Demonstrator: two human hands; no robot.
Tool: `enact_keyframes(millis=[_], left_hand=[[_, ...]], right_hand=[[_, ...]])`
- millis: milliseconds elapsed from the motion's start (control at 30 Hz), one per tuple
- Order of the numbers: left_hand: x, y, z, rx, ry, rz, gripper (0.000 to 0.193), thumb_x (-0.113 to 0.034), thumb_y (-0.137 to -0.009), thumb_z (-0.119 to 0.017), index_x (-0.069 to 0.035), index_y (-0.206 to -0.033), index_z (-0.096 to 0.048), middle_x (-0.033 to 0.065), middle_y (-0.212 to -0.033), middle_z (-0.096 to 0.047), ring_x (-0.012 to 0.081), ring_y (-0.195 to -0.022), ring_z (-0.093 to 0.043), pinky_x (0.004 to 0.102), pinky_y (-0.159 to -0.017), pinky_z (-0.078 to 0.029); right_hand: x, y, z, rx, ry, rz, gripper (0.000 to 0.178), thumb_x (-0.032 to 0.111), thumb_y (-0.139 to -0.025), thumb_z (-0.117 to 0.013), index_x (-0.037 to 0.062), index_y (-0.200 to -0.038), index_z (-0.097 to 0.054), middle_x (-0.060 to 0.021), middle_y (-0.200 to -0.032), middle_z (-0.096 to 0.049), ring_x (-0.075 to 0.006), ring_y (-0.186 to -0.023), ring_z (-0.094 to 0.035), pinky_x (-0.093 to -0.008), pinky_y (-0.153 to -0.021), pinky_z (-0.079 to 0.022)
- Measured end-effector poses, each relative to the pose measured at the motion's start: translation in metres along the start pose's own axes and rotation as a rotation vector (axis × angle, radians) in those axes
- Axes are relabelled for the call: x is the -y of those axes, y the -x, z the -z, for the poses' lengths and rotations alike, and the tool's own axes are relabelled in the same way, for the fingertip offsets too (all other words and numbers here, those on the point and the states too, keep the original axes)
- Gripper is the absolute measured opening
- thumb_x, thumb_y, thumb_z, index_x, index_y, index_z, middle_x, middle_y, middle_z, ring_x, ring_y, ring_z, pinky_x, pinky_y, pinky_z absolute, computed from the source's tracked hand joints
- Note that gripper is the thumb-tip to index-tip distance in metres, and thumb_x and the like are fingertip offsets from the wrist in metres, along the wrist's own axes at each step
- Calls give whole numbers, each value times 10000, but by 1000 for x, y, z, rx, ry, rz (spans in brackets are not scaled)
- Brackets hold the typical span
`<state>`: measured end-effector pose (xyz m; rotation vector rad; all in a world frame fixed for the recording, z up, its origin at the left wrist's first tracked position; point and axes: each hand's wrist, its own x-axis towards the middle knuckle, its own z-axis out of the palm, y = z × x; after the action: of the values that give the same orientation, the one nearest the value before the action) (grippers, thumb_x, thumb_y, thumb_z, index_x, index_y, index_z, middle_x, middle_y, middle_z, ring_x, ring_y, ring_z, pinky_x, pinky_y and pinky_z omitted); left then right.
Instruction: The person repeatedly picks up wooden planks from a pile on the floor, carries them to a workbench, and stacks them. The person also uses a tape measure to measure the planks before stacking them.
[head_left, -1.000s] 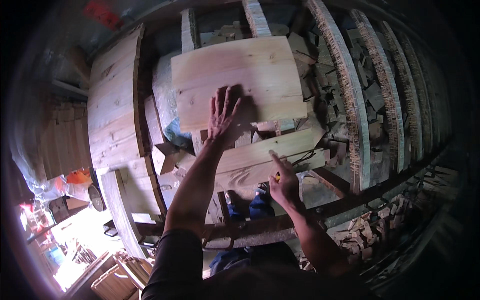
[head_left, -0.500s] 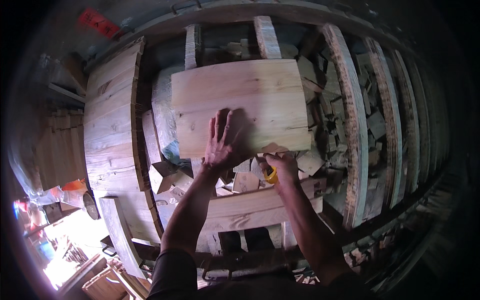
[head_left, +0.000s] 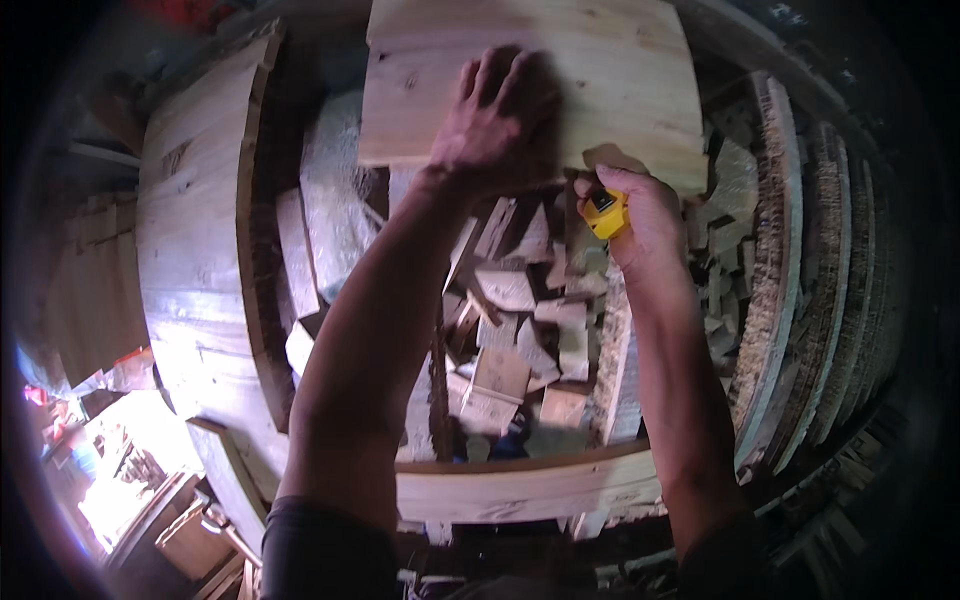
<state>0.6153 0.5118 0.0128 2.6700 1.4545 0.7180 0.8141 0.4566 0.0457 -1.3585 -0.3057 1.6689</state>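
Observation:
A pale, wide wooden board (head_left: 620,80) lies across the rough slats at the far middle, its far edge cut off by the picture's top. My left hand (head_left: 495,120) rests on its top, fingers stretched out and slightly spread. At the board's near edge, right of centre, my right hand (head_left: 652,215) is closed around a yellow tape measure (head_left: 608,216). The thumb lies along the top of the case, close to the edge. Whether any tape is pulled out, I cannot tell.
Wood offcuts (head_left: 500,375) lie in a heap below the slats (head_left: 765,260). A large panel (head_left: 200,230) lies on the left, with clear plastic wrap (head_left: 340,225) beside it. A long plank (head_left: 520,490) runs along the near side.
The board and both hands now sit higher in the picture and farther from the near plank, exposing more offcuts. The view has also shifted. The tape measure stays in my right hand.

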Motion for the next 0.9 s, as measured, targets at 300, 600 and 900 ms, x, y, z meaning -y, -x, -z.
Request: enact_keyframes(millis=[300, 600, 900], left_hand=[[-39, 10, 5, -77, 11, 286, 675, -275, -591, -776, -175, -1252, -687, 178, -1477, -391, 383, -1418, -271, 525, -1109, -270], [-193, 216, 87, 19, 270, 517, 549, -215, -783, -739, -121, -1312, -626, 193, -1430, -518, 450, -1390, -378, 542, -1144, -317], [-393, 636, 317, -136, -64, 1156, 436, -89, -764, -734, -3, -1185, -662, 208, -1296, -610, 420, -1305, -480, 493, -1111, -392]], right_hand=[[-129, 227, 90, -35, 295, -212, 376, 103, -843, -772, -7, -1173, -633, -43, -822, -612, -140, -702, -632, -289, -623, -519], [-140, 439, 176, 60, 278, -364, 358, 73, -889, -667, -43, -1220, -597, -106, -931, -680, -183, -830, -677, -301, -749, -551], [-182, 505, 193, 442, 379, -278, 459, 62, -853, -647, -30, -1276, -494, -131, -907, -655, -227, -760, -655, -343, -716, -535]])
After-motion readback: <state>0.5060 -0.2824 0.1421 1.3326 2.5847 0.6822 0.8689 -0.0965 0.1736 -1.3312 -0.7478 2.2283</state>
